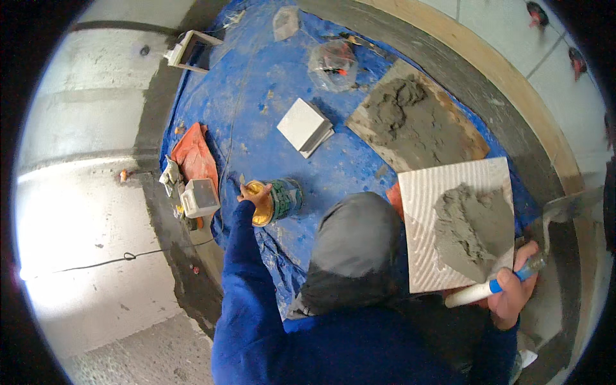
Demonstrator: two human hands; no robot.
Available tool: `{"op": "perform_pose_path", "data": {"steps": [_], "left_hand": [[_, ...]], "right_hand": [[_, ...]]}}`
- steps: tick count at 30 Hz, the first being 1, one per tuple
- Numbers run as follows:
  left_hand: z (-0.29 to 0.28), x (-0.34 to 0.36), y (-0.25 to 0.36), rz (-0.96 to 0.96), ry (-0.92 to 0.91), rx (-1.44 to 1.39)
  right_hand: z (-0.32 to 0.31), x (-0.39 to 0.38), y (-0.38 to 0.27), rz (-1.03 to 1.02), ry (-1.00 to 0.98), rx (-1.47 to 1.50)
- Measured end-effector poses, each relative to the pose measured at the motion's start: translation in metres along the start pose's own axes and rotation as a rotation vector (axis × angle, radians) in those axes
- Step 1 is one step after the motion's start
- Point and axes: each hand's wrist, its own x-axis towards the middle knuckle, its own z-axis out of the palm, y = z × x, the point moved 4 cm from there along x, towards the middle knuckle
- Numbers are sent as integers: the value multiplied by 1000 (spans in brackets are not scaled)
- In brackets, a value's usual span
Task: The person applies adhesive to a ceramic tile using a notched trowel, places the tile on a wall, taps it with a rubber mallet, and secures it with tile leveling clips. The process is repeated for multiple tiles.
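My left hand (256, 194) reaches forward and grips the rim of a green-patterned can (287, 197) with a yellow inside. My right hand (511, 292) is closed around the white and blue handle of a trowel (468, 295). Its grey blade, partly blurred, points up and to the right. Just beyond that hand lies a white tile (420, 224), ridged side up, with a heap of grey mortar (468, 224) on it. What bears the tile is hidden. My bent knee (359, 237), in dark grey cloth, rises between my arms.
A mortar-covered board (443, 131) lies beyond the tile on a blue tarp (250, 96). Stacked white tiles (303, 125) sit mid-tarp, a clear plastic bag (333, 64) behind them. Leftward are an orange cloth (194, 154), a clear plastic box (200, 197) and a black cable (128, 256) along the wall.
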Motion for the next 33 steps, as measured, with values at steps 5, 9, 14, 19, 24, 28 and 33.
{"op": "perform_pose_path", "data": {"steps": [5, 9, 14, 19, 24, 28, 33], "left_hand": [[20, -33, -16, 101, 116, 44], [32, -93, -52, 99, 56, 177], [70, -165, -129, 66, -92, 104], [121, -215, -164, 60, -330, 163], [122, -220, -138, 111, -369, 154], [123, -223, -105, 136, -398, 122], [137, -217, -88, 186, -437, 117]], "right_hand": [[-16, 6, -1, -4, -97, -13], [-20, 12, -15, -54, -184, 84], [-30, 20, -23, -119, -170, 88], [-65, 9, -1, 73, 3, -8], [-92, -16, 14, 93, 98, -185], [-101, -17, 19, 75, 139, -168], [-101, -19, 14, 44, 138, -124]]}}
